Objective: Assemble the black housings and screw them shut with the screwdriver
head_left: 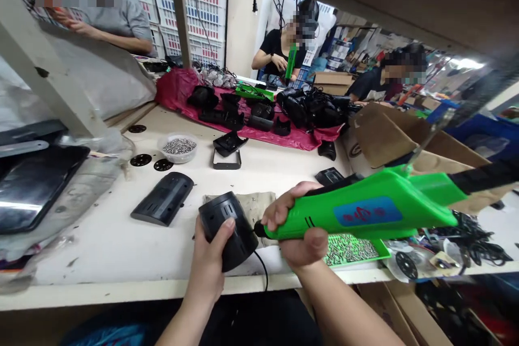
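**A crowded white workbench (101,248) in a shared workshop**

Stacked white crates (205,13) stand at the back, and three other people sit or stand beyond the bench. A pink sheet (302,141) across its far side bears a heap of dark parts (302,110), with an open cardboard box (379,135) to the right.

At the near edge, the left hand (208,251) is closed partway around a black housing (239,243), thumb pressed on its slotted face and the fingers mostly hidden behind. The right hand (298,251) is wrapped about the front of a green power tool (360,208), fingers curled over the top and thumb along the lower side. The housing lies between the hands, tilted, just in front of a worn cloth (259,204). The tool's black nose is right at the housing's side; whether its tip touches cannot be made out. A thin black cable (264,270) hangs below the housing.

A second black housing (164,198) lies to the left, well apart from the right hand. Beyond it sits a clear bowl (178,159) of small metal pieces; a green tray (383,250) of similar pieces is beneath the tool, near the right hand.
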A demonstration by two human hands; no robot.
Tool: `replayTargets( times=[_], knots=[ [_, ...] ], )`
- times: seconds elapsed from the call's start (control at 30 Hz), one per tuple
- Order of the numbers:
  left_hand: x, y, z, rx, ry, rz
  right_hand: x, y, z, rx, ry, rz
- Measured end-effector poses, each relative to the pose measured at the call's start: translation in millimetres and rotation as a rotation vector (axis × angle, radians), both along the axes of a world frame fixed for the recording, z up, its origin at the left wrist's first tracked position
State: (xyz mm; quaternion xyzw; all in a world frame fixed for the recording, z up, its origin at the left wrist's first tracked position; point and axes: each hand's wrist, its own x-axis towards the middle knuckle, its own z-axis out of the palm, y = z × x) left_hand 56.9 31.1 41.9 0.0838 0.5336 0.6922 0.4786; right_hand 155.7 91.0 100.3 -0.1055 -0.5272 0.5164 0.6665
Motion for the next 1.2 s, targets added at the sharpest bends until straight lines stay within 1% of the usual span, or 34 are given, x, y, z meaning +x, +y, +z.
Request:
replayTargets(
  times=[0.1, 0.2, 0.3, 0.43, 0.5, 0.57, 0.63, 0.67, 0.73, 0.77, 0.8, 0.83, 0.87, 0.93, 0.97, 1.03, 1.1, 1.2],
  knots=[
    [0, 2, -2.0, -0.006, -0.008, 0.037, -5, 9, -7.5, -0.038, 0.025, 0.094],
    [-1, 3, -3.8, -0.025, -0.001, 0.045, -5, 10, -7.8, -0.054, 0.067, 0.153],
    [-3, -1, -4.2, -0.025, -0.013, -0.015, 4, 1, 2.3, -0.034, 0.088, 0.109],
    [-10, -9, -0.8, -0.035, -0.056, -0.094, 33, -7, 22.7, -0.021, 0.067, 0.009],
    [-14, -12, 4.6, -0.021, -0.085, -0.161, 48, -5, 26.8, -0.025, 0.067, -0.03],
    [-20, -12, 13.6, -0.013, -0.02, -0.206, 58, -1, 24.3, -0.045, 0.055, -0.037],
    [-27, -9, 25.0, -0.032, 0.176, -0.175, 64, 3, 17.8, -0.09, 0.018, -0.018],
    [-31, -6, 30.7, -0.053, 0.331, -0.135, 65, 4, 14.3, -0.106, -0.001, -0.006],
    [-38, 1, 39.4, -0.143, 0.74, -0.069, 67, 5, 8.4, -0.111, -0.03, 0.02],
    [-40, 6, 41.7, -0.204, 0.961, -0.075, 68, 5, 6.4, -0.103, -0.038, 0.035],
    [-41, 11, 42.3, -0.261, 1.161, -0.118, 69, 5, 5.0, -0.093, -0.043, 0.047],
    [-41, 16, 41.3, -0.308, 1.323, -0.188, 70, 6, 4.0, -0.087, -0.046, 0.055],
    [-39, 21, 39.1, -0.341, 1.441, -0.274, 71, 6, 3.4, -0.086, -0.052, 0.057],
    [-34, 29, 33.1, -0.373, 1.588, -0.41, 74, 7, 2.3, -0.09, -0.076, 0.052],
    [-32, 32, 30.3, -0.389, 1.647, -0.441, 76, 8, 1.8, -0.092, -0.091, 0.049],
    [-28, 33, 26.7, -0.398, 1.735, -0.454, 78, 10, 1.0, -0.099, -0.105, 0.056],
    [-28, 29, 25.6, -0.382, 1.802, -0.408, 80, 11, 0.5, -0.116, -0.087, 0.082],
    [-30, 18, 25.2, -0.324, 1.949, -0.205, 79, 12, 0.4, -0.14, -0.067, 0.116]
  ],
)
